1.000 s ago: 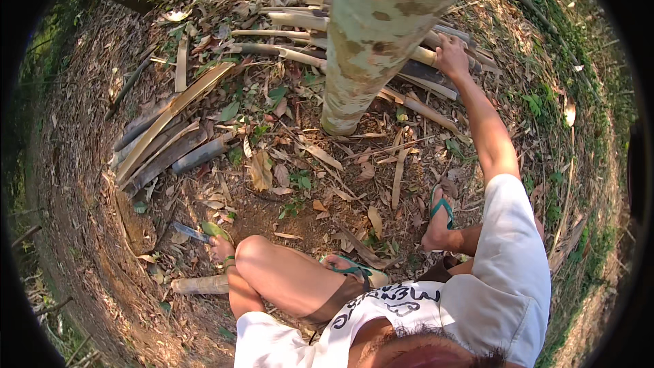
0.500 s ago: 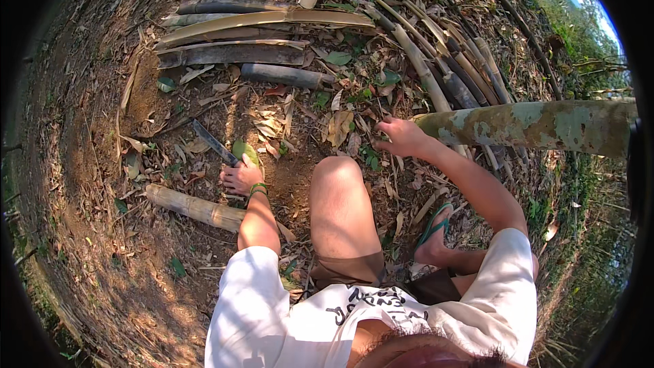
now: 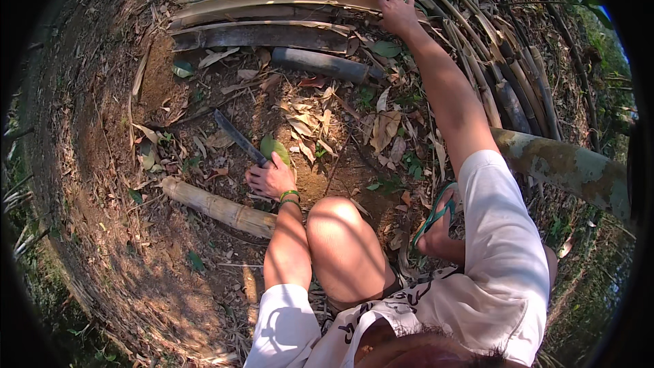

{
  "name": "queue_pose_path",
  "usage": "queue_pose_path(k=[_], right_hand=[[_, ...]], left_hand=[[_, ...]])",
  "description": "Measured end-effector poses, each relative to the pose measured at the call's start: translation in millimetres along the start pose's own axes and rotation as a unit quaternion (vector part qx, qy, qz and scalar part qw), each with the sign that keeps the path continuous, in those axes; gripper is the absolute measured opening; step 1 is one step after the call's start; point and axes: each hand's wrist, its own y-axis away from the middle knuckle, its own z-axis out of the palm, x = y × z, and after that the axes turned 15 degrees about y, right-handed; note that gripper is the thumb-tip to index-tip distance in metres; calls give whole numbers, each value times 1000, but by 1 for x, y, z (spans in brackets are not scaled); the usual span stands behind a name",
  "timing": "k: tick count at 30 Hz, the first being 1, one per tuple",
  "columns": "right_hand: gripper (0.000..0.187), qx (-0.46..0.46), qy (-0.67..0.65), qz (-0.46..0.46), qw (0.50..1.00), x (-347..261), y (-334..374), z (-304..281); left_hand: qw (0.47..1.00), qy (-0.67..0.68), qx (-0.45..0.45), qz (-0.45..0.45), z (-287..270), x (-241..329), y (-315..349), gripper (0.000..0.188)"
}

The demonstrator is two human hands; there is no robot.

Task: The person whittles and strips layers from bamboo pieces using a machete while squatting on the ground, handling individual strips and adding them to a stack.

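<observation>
My left hand [image 3: 271, 177] is closed round the handle of a machete [image 3: 237, 136], whose dark blade points up and left, close above the ground. A green leaf [image 3: 274, 150] lies beside the handle. A thick pale bamboo piece [image 3: 218, 207] rests on the soil just below that hand. Stretched far forward, my right hand [image 3: 398, 15] has its fingers spread at the right end of a long split bamboo strip [image 3: 272, 0]; whether it grips the strip I cannot tell. That strip lies across other split bamboo pieces [image 3: 259, 38].
A dark bamboo section [image 3: 320, 64] lies below the split pieces. Several thin bamboo lengths [image 3: 511, 82] are heaped at the right. A thick mottled pole [image 3: 565, 160] juts in from the right edge. Dry leaves [image 3: 306, 123] cover the ground before my knee [image 3: 344, 242].
My right hand has reached forward from beside the mottled pole to the strip's end. The left hand keeps the machete low in nearly the same place. The whole view has shifted.
</observation>
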Motion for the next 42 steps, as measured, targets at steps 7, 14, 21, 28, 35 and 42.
queue_pose_path(k=[7,14,21,28,35,42], right_hand=[[54,-71,-194,-29,978,-17,61,-59],[46,-66,-253,-28,965,48,222,-173],[44,-163,-115,4,980,207,466,-210],[37,-203,3,127,971,306,731,-212],[46,-279,79,359,887,322,945,-281],[48,-138,151,402,893,356,878,-171]], left_hand=[[999,-20,-37,-25,-10,12,1,75],[1000,-23,-10,-18,-13,9,-4,75],[1000,-30,9,5,-1,12,17,77],[993,4,115,33,37,-18,-16,82],[992,-26,102,62,34,-19,-26,82],[992,-40,104,62,33,-22,-29,83]])
